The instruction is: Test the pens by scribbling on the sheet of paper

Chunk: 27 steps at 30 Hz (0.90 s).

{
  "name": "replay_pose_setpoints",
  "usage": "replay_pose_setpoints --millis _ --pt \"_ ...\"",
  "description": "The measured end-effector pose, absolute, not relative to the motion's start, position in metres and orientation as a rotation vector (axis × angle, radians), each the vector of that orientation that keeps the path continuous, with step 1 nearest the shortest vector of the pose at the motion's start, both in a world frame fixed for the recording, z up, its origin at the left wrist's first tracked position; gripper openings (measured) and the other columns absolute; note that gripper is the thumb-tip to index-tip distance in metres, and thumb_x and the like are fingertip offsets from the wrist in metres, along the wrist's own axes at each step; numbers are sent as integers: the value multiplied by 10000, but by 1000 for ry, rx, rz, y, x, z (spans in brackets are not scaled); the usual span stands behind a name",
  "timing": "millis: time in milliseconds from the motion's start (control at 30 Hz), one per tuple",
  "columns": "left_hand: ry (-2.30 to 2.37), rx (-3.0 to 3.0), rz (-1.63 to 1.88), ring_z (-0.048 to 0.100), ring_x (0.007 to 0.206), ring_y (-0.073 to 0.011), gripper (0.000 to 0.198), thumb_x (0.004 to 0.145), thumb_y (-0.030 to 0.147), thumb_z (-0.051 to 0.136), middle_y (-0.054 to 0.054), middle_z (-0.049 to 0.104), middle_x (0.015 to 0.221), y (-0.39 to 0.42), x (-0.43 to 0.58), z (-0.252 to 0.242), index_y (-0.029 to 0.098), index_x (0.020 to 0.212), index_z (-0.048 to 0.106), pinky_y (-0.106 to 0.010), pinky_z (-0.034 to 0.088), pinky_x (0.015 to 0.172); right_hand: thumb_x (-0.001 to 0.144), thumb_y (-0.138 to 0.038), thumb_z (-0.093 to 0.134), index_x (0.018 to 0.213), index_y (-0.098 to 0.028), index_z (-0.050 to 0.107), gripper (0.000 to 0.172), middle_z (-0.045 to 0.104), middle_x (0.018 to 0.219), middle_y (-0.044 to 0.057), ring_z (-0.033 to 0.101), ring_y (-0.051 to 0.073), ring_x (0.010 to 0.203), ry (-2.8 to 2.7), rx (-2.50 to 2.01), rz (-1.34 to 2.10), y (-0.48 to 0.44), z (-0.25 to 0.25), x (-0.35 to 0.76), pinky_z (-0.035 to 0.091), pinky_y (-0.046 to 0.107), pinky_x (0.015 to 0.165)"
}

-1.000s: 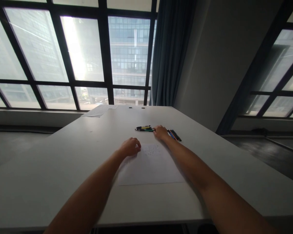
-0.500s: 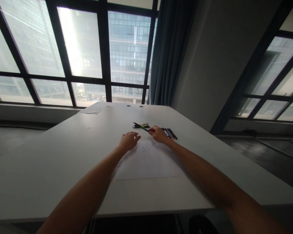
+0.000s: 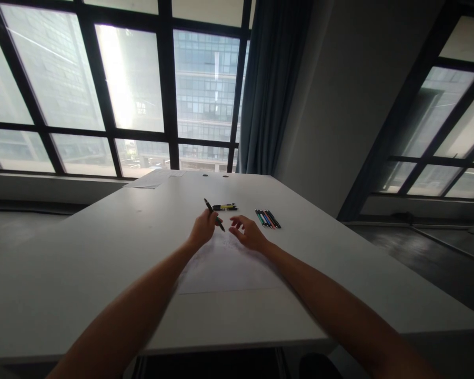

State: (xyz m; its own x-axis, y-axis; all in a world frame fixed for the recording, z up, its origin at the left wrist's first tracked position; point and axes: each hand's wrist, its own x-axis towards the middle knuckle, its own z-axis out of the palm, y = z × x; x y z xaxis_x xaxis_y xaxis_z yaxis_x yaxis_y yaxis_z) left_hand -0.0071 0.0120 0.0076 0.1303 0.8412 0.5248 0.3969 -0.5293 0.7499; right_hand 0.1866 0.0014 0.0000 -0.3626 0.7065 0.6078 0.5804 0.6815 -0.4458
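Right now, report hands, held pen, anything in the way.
Left hand gripping pen, tilted. Right hand part-open, holding nothing. Nearest clutter: yellow-and-black pens just beyond left hand.

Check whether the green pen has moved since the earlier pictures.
Yes: left, judged against the yellow pen; the left hand now holds the green pen tilted.

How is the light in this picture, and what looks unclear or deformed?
In the head view, glare whitens one window pane; the same view shows a dim wall, marks on the paper too faint to read, and leaning window frames, perhaps from lens distortion.
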Motion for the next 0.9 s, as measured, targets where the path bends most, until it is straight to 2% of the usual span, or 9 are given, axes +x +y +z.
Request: replay_pose_setpoints --millis 67,233,467,900 --pt "1291 2252 1254 655 734 -174 250 945 346 383 -65 705 816 8 -12 10 171 974 560 -281 479 696 870 -284 571 1142 -181 562 291 657 912 52 603 161 766 -2053 -1004 127 -1 3 188 476 306 724" --pt "1451 2632 981 647 856 -203 310 953 412 391 -54 674 1021 2 -17 13 249 1100 610 -282 465 724 898 -264 520 1247 -218 523 353 653 941 42 594 152 737 -1936 -1072 68 -4 8 190 473 288 705" --pt "1365 2765 934 637 843 -178 361 947 474 397 -42 655 980 0 -17 15 264 1077 660 -256 459 715 902 -214 522 1018 -190 669 189 674 943 59 597 165 814 -2083 -1074 -13 3 7 199 460 288 761" --pt "1408 2764 912 623 870 -178 223 890 364 545 -17 678 1004 4 -23 13 248 1063 624 -270 469 722 818 -138 610 908 -172 654 106 669 853 40 605 156 748 -1959 -1119 31 15 1 210 462 282 721"
